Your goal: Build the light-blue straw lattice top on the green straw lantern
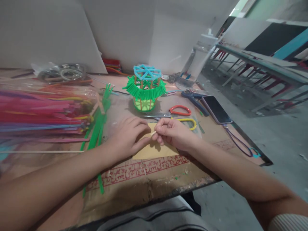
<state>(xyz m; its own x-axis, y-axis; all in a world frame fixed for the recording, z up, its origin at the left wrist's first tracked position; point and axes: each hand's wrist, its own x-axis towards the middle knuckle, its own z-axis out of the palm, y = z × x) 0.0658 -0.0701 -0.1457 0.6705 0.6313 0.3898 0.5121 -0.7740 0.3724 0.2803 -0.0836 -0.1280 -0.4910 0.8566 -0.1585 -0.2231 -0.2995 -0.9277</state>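
Note:
Between the thumb and fingers of my right hand [172,131] is a short pale stick [153,132], pinched above a yellow sheet of paper [156,152]. My left hand [130,134] lies at the left side of that sheet, thumb apart from its fingers, with nothing visible in it; its fingertips are close to the stick. Just beyond the hands are scissors [180,111] with one red and one yellow handle loop. Behind them stands a small round model [146,91] of green and blue pipe cleaners with brown posts.
Bundles of pink and red pipe cleaners [43,112] and loose green ones [97,128] lie left. Pliers [196,101], a phone [216,109] with a cord, and a clear bottle [198,61] are at right. A grey panel [125,32] stands behind; the table's edge is near.

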